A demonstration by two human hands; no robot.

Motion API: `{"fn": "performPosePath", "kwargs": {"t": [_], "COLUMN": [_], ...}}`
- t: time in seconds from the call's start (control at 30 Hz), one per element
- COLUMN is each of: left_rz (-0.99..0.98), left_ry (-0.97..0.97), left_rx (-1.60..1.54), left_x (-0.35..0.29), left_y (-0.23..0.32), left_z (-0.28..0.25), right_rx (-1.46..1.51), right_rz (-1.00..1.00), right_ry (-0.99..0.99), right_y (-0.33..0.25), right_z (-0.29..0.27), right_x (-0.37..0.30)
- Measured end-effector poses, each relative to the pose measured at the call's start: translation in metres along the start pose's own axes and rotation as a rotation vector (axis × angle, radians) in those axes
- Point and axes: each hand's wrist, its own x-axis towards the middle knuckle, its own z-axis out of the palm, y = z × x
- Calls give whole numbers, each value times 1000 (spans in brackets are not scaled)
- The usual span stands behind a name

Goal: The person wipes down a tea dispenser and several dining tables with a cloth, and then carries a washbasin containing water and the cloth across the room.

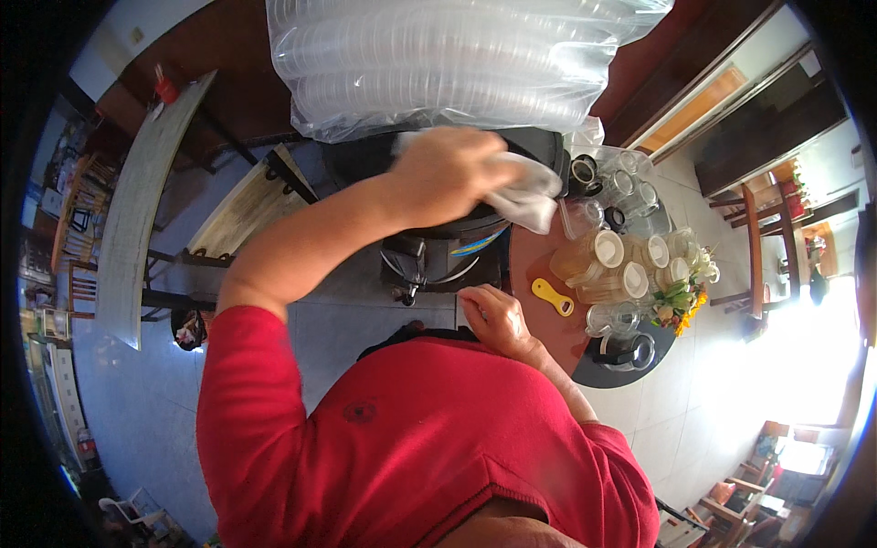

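My left hand (448, 173) reaches forward over a black, round-topped container (356, 164), its fingers closed on a white cloth (525, 196). The cloth hangs from the hand's right side against the black top, and the hand is a little blurred. Below, on the container's near side, sits a dark tap (410, 290), and a blue-and-yellow strip shows beside it. Close to my belly, my right hand (498, 320) is loosely curled with nothing visible in it. Right of that hand, a yellow bottle opener (553, 297) lies on a round brown-and-black table (534, 256).
A big clear bag of stacked plastic cups (438, 64) stands behind the container. Crowded on the round table are glass jars (614, 320), white-lidded containers (607, 248) and flowers (681, 306). A long pale table (151, 192) and a bench (247, 210) stand at left.
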Motion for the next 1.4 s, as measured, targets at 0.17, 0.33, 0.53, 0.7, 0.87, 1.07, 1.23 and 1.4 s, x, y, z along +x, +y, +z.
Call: {"fn": "performPosePath", "kwargs": {"t": [0.17,0.33,0.53,0.7,0.87,1.07,1.23,1.4], "left_rz": [67,-85,-370,-385,-523,-617,-636,-704], "left_ry": [-43,-298,-406,-268,-153,-46,60,47], "left_rx": [-22,153,206,213,163,157,212,178], "left_x": [25,-5,-63,-72,-73,-76,-83,-83], "left_y": [4,-25,-43,-38,-30,-32,-31,-30], "left_z": [23,-28,-86,-78,-68,-60,-49,-47], "right_rx": [8,10,-22,-14,57,188,276,334], "right_rz": [-2,135,335,369,335,252,182,94], "right_ry": [-58,-115,-29,-1,-80,-146,-219,-253], "right_y": [-3,-10,-11,-10,-1,19,24,20], "right_z": [18,20,13,3,-6,6,14,22], "right_x": [12,8,-16,-18,-20,-17,-7,4]}}
